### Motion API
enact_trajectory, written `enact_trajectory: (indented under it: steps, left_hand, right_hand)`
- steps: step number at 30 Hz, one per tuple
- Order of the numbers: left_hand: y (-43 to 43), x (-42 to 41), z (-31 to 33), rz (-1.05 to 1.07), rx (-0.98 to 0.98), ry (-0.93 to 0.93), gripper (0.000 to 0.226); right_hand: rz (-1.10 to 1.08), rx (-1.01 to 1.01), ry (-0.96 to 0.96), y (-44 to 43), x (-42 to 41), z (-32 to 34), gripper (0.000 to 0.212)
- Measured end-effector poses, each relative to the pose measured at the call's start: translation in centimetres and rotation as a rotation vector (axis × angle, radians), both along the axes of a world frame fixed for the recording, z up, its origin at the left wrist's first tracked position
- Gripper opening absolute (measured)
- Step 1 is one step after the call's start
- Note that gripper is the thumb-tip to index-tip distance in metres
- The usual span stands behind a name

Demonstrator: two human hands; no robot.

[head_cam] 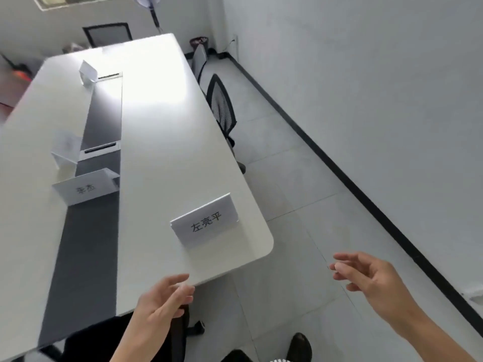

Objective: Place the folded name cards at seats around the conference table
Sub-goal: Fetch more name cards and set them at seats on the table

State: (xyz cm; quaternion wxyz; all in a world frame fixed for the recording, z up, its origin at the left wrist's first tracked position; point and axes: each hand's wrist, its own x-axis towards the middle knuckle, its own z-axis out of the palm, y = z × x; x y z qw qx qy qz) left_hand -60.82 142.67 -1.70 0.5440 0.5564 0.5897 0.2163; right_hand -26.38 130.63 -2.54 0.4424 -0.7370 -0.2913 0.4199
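Note:
A folded white name card [206, 220] with black characters stands near the right corner of the long white conference table [162, 142]. Another lettered card [85, 188] stands on the table's dark centre strip [81, 257], a blurred card [65, 150] sits behind it, and a third card [88, 71] stands far up the table. My left hand [159, 301] hovers at the table's near edge with relaxed fingers, holding nothing. Off the table's corner, over the floor, my right hand [366, 273] is held out, fingers loosely spread and empty.
Black mesh office chairs [222, 105] are tucked along the table's right side, and another chair [108, 33] stands at the far end. A grey tiled aisle [300, 178] runs between table and white wall [379, 74]. A waste bin [200, 44] sits in the far corner.

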Motion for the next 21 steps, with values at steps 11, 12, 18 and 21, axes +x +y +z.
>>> enact_trajectory:
  steps: [11, 12, 18, 21]
  left_hand:
    - [5.7, -2.1, -2.0, 0.222, -0.045, 0.075, 0.020]
    - [7.2, -2.2, -2.3, 0.215, -0.037, 0.084, 0.020]
    - [16.8, -1.5, -6.7, 0.081, 0.051, 0.235, 0.048]
    - [20.8, -0.8, -9.7, -0.052, 0.079, 0.333, 0.071]
  right_hand:
    - [0.351, -0.033, -0.012, 15.0, -1.8, -1.8, 0.016]
    - [0.363, -0.037, -0.022, 16.1, -2.1, -1.9, 0.016]
    - [0.473, -0.100, -0.179, 23.0, -3.4, -3.3, 0.018]
    - [0.517, -0.136, -0.291, 25.8, -3.9, -4.6, 0.024]
